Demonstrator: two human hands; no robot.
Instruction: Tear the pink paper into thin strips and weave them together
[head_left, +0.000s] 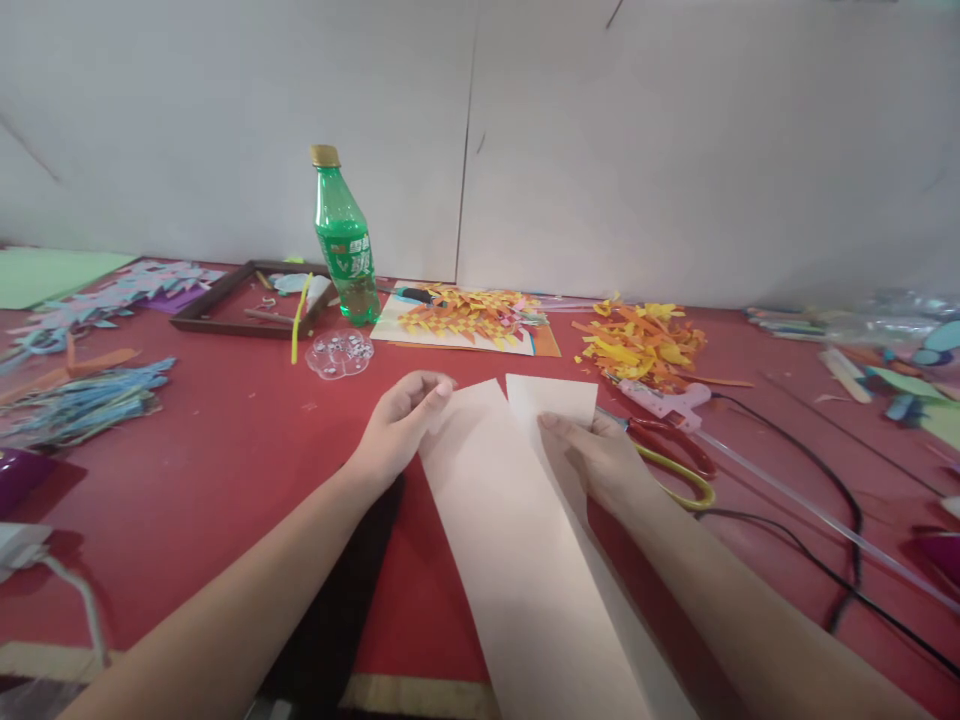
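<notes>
Two long pale pink paper strips [510, 500] lie side by side on the red table [225, 470], running from my lap toward the wall. My left hand [397, 430] is closed, pinching the far corner of the left strip. My right hand [596, 455] rests on the right strip, fingers pressed on its far end and gripping it. Red and yellow scissors [675, 460] lie just right of my right hand.
A green bottle [343, 240] stands behind, beside a brown frame [225, 300] and a clear plastic tray [340, 353]. Orange and yellow paper scraps [645, 345], a woven paper sheet [469, 318], a glue gun [664, 400] with black cable [825, 480], and blue paper cuttings [82, 400] surround the area.
</notes>
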